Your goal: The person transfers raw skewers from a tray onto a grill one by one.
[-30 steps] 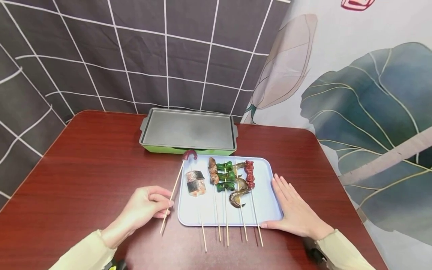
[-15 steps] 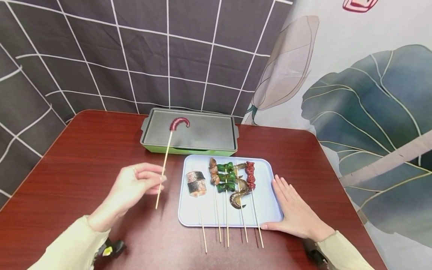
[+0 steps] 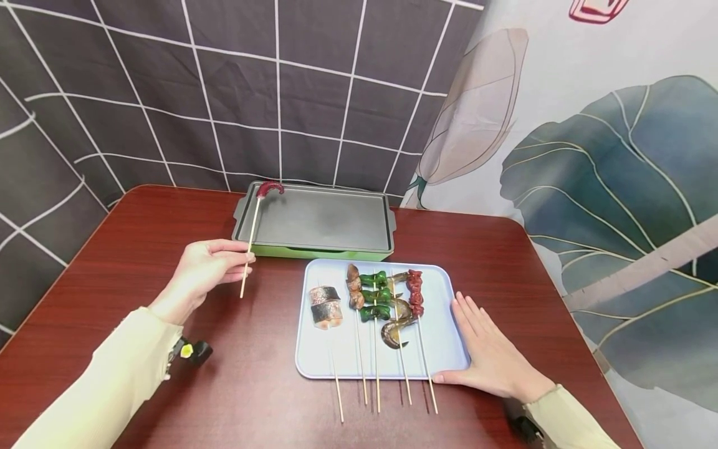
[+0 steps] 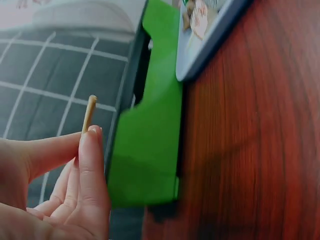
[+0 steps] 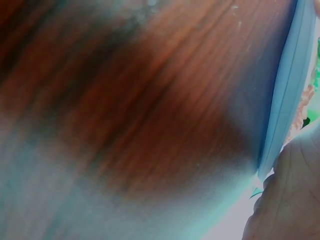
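My left hand [image 3: 204, 271] pinches a wooden skewer [image 3: 254, 227] between thumb and fingers. A curled dark red piece like an octopus tentacle [image 3: 269, 188] tips it and overlaps the grill's left end in the head view. The stick's blunt end [image 4: 89, 114] pokes up past the fingertips in the left wrist view. My right hand [image 3: 496, 355] lies with straight fingers along the right edge of a pale blue tray [image 3: 440, 349], thumb at its front corner. On the tray lie a fish skewer [image 3: 325, 305], a green pepper skewer [image 3: 374, 296] and a red meat skewer [image 3: 415, 290].
A flat grey grill plate [image 3: 331, 218] on a green base [image 3: 314, 253] stands behind the tray, near the back of the reddish wooden table [image 3: 129, 249]. Between the tray's other skewers lie a brown meat skewer [image 3: 354, 287] and a dark shrimp-like one [image 3: 395, 330].
My left hand has carried the tentacle skewer from the tray's left edge up and left, its tip now over the grill's left end. The right hand has stayed at the tray.
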Action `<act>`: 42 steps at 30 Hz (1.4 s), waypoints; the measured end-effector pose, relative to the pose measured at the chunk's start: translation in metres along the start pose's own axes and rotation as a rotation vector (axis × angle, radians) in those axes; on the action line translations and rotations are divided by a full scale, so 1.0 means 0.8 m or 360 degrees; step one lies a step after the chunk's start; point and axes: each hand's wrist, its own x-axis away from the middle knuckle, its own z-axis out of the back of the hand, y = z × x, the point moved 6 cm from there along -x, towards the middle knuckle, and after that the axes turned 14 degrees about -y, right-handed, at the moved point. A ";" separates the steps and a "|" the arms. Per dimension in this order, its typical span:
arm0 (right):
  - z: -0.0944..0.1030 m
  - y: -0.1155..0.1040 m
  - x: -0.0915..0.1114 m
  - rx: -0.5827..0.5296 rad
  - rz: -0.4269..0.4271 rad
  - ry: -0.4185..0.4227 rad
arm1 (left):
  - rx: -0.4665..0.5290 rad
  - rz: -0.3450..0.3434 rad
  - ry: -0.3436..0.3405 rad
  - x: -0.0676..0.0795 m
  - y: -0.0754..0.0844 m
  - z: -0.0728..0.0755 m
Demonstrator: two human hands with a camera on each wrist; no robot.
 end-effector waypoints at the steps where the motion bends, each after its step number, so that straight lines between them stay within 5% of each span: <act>1: 0.000 0.000 0.000 0.0000 -0.0002 -0.0001 | 0.0007 0.0019 0.0004 -0.001 -0.002 0.003; 9: 0.002 -0.004 0.002 -0.0017 0.0023 0.0020 | 0.0056 0.0121 0.0010 -0.008 -0.010 0.018; 23: 0.000 -0.003 0.002 -0.0031 0.0016 0.0026 | 0.0099 0.0146 0.0063 -0.010 -0.008 0.028; 27: 0.001 -0.002 0.001 -0.0026 0.0010 0.0017 | 0.0023 0.0156 0.0083 -0.008 -0.007 0.034; 33: 0.002 -0.002 0.002 -0.0022 0.0019 0.0035 | -0.0219 0.0045 0.0261 0.010 0.013 0.047; 37: 0.001 0.001 0.001 -0.0016 0.0002 0.0009 | -0.0225 -0.0087 0.0286 0.025 0.035 0.036; 42: -0.001 0.001 0.000 -0.0005 -0.0004 0.0003 | -0.0252 -0.0222 0.0122 0.039 0.052 -0.006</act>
